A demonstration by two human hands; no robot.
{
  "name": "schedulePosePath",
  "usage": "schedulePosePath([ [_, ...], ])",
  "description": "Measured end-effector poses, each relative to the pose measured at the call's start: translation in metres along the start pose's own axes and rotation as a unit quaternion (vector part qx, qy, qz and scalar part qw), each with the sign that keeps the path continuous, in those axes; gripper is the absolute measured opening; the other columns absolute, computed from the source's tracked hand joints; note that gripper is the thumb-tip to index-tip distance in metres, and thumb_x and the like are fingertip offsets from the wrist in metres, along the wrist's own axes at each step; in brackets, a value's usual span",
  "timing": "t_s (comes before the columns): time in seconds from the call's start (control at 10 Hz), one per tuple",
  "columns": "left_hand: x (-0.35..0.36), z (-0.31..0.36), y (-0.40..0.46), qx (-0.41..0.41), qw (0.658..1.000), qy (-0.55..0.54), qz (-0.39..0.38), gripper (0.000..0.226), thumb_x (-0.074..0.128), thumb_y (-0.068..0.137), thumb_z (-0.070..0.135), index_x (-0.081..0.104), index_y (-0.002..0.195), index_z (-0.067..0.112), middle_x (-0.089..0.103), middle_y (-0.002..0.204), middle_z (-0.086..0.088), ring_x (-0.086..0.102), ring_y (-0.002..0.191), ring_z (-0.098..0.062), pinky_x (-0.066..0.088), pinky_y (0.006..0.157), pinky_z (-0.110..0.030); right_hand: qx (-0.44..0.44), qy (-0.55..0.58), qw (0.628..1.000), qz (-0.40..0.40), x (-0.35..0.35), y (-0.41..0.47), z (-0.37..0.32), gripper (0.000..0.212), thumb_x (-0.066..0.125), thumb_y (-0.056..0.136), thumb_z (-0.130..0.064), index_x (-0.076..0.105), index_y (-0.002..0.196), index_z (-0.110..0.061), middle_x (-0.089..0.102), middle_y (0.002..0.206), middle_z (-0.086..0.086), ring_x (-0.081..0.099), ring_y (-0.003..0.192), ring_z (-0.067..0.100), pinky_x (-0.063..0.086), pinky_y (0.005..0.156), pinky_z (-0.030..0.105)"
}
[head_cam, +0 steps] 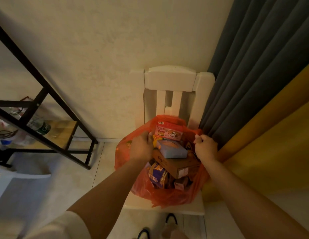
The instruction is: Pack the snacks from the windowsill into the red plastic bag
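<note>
Evidently the packing is near its end: the bag (160, 194) sits on the seat of the white chair (172, 80), already crowded with snacks, and no windowsill shows in this view, so whether anything is left there cannot be told. The step in hand looks like holding the mouth open or gathering it. The left hand (140, 146) is at the bag's left rim, its fingers curled over the edge, though whether they pinch the plastic or reach for a snack inside is hard to say. The right hand (205, 146) is closed into a fist on the right rim, pinching a fold of the red film beside the curtain (253, 75). The next move probably calls for drawing both rims together above the load without spilling it.

The bag is thin, translucent red plastic, crumpled and sagging on the seat. Inside, toward the chair's back, stands a pink box (169, 132); in front of it lies a blue box (172, 150) on a brown carton (176, 164), with a purple pack (158, 175) nearest the seat's front edge.
</note>
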State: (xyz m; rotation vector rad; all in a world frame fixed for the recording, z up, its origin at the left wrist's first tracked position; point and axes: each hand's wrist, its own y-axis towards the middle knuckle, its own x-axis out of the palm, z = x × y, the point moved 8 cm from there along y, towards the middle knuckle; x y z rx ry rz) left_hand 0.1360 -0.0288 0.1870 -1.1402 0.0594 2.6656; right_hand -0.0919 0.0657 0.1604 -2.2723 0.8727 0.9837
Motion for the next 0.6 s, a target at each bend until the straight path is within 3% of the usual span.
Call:
schedulePosePath([
  [0.1,0.000,-0.009,-0.003,-0.009,0.999,0.051,-0.003,0.032,0.034,0.102,0.030,0.053,0.083,0.013,0.050,0.068,0.002,0.049,0.062,-0.016,0.030,0.049,-0.023,0.005,-0.026,0.999,-0.017,0.005,-0.005,0.007,0.037,0.037,0.101,-0.028,0.065,0.097,-0.005,0.063,0.101,0.018,0.056,0.097,0.035,0.042,0.076,0.036],
  [0.2,0.003,-0.018,-0.006,-0.004,0.999,0.037,-0.002,0.031,0.035,0.101,0.030,0.057,0.088,0.012,0.060,0.074,-0.008,0.060,0.072,-0.026,0.038,0.056,-0.029,0.001,-0.043,0.999,-0.024,0.007,-0.010,0.010,0.037,0.036,0.101,-0.031,0.065,0.099,-0.008,0.063,0.103,0.014,0.056,0.099,0.032,0.044,0.077,0.036],
  [0.3,0.004,-0.030,-0.014,-0.031,0.999,0.032,0.001,0.028,0.045,0.098,0.031,0.059,0.116,0.015,0.067,0.102,-0.007,0.063,0.094,-0.025,0.047,0.073,-0.032,-0.008,-0.053,0.998,-0.031,0.009,-0.016,0.012,0.035,0.038,0.100,-0.034,0.066,0.101,-0.012,0.067,0.105,0.010,0.056,0.103,0.030,0.047,0.083,0.039],
  [0.4,0.004,-0.031,-0.023,-0.033,0.999,0.017,-0.009,0.045,0.058,0.091,0.029,0.044,0.133,0.016,0.056,0.126,-0.007,0.056,0.111,-0.023,0.046,0.086,-0.033,-0.034,-0.093,0.995,-0.030,0.007,-0.025,0.012,0.035,0.040,0.100,-0.034,0.065,0.097,-0.008,0.063,0.101,0.012,0.054,0.101,0.031,0.041,0.076,0.034],
  [0.5,0.003,-0.022,-0.035,-0.003,0.998,0.050,-0.037,0.057,0.060,0.090,0.028,0.036,0.140,0.017,0.045,0.136,-0.007,0.050,0.119,-0.023,0.046,0.090,-0.034,-0.037,-0.110,0.993,-0.034,0.008,-0.033,0.017,0.035,0.042,0.099,-0.034,0.065,0.104,-0.008,0.061,0.108,0.013,0.055,0.102,0.030,0.043,0.078,0.033],
  [0.6,0.008,-0.015,-0.041,0.056,0.991,0.103,-0.071,0.066,0.058,0.090,0.031,0.026,0.146,0.021,0.037,0.144,-0.006,0.041,0.128,-0.024,0.043,0.098,-0.038,-0.039,-0.111,0.993,-0.021,0.008,-0.041,0.023,0.034,0.045,0.098,-0.032,0.061,0.120,-0.011,0.056,0.122,0.014,0.052,0.113,0.031,0.045,0.092,0.039],
])
